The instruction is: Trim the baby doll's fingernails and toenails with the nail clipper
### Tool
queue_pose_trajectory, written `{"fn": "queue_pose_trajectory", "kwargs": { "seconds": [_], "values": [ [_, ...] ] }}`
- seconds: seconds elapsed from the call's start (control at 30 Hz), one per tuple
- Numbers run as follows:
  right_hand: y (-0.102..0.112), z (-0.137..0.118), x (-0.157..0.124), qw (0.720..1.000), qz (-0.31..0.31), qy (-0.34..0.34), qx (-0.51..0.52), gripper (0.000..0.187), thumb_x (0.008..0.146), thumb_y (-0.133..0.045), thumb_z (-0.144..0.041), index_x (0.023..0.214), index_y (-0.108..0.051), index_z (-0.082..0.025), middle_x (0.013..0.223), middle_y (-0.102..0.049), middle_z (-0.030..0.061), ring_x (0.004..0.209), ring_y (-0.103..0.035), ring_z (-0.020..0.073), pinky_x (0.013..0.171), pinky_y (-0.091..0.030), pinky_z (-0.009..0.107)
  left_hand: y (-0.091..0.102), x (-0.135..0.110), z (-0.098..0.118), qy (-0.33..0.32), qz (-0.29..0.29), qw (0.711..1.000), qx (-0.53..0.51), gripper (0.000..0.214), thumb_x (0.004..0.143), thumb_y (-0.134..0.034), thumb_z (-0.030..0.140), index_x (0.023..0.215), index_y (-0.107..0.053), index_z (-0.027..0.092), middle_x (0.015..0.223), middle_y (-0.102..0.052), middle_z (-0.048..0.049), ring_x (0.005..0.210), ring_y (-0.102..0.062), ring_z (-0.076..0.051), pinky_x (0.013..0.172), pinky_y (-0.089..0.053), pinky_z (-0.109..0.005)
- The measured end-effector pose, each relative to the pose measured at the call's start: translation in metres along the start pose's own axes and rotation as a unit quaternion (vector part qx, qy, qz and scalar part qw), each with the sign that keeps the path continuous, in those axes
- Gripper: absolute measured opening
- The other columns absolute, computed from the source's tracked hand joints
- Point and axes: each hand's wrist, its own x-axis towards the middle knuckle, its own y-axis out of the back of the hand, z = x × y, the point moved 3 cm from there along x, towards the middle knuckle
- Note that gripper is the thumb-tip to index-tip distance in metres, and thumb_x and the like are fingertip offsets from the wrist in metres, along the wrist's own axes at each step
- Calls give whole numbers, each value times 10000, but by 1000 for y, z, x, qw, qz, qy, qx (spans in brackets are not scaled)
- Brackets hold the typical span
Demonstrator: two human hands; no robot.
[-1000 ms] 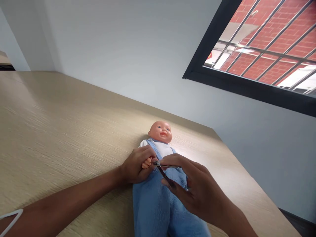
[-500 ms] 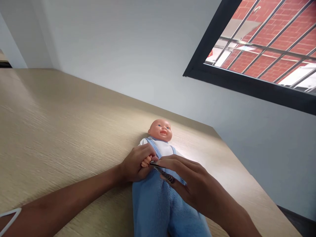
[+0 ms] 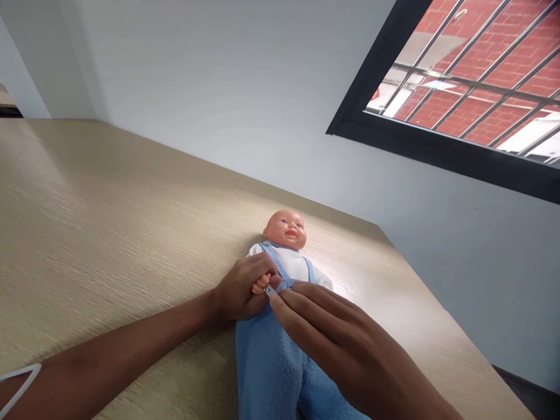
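A baby doll (image 3: 289, 262) lies on its back on the table, wearing a white shirt and fleecy blue overalls (image 3: 266, 361). My left hand (image 3: 242, 290) is closed around the doll's small hand (image 3: 261, 284), holding it at the doll's side. My right hand (image 3: 324, 332) sits over the doll's belly, its fingers pinching a metal nail clipper (image 3: 270, 290). Only the clipper's tip shows, right by the doll's fingers; the rest is hidden under my fingers.
The doll rests on a beige wood-grain table (image 3: 131, 204) whose far edge meets a grey wall (image 3: 196, 99). A black-framed barred window (image 3: 455, 76) looks onto a brick wall. A white band (image 3: 17, 385) circles my left wrist.
The nail clipper has turned and slid under my right fingers, so little of it shows. My right hand has moved slightly down over the doll. My left hand keeps its hold.
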Motion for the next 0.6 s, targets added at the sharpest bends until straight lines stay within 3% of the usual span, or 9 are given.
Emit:
{"fn": "queue_pose_trajectory", "kwargs": {
  "seconds": [0.23,0.33,0.4,0.5,0.6],
  "values": [
    [0,-4,0,999,3,9,-49,348,1015,-315,-56,1121,-644,-90,980,-750,94,878,-704,239,776,-616,374,1,1,-1,6,-4,1000,-1,122,917,-483,217,803,-490,174,746,-565,-32,665,-506,-149,626,-405,-275],
    [-2,2,-6,1000,-6,-15,5,293,1008,-365,-62,1164,-606,-118,983,-742,90,881,-702,227,737,-614,359,0,1,-1,10,-6,1000,-1,132,924,-485,232,806,-497,172,748,-568,-33,668,-506,-150,633,-406,-277],
    [-5,11,-12,993,6,-80,82,212,999,-490,-146,1193,-570,-175,1000,-731,68,887,-702,209,728,-613,333,0,1,1,16,-6,1000,-2,156,934,-481,255,804,-502,171,746,-571,-33,671,-507,-151,638,-405,-278],
    [-13,28,-19,948,48,-202,242,260,938,-646,-301,1176,-554,-251,1006,-715,36,903,-712,184,782,-620,304,1,3,3,43,3,999,2,188,967,-468,271,818,-515,166,718,-555,-14,642,-487,-134,621,-387,-262],
    [-24,36,-21,876,97,-253,399,235,947,-631,-330,1154,-555,-246,1014,-700,51,943,-722,182,833,-625,306,2,6,5,81,19,996,9,190,1000,-455,260,852,-525,163,693,-534,11,600,-458,-112,594,-360,-242]
  ]
}}
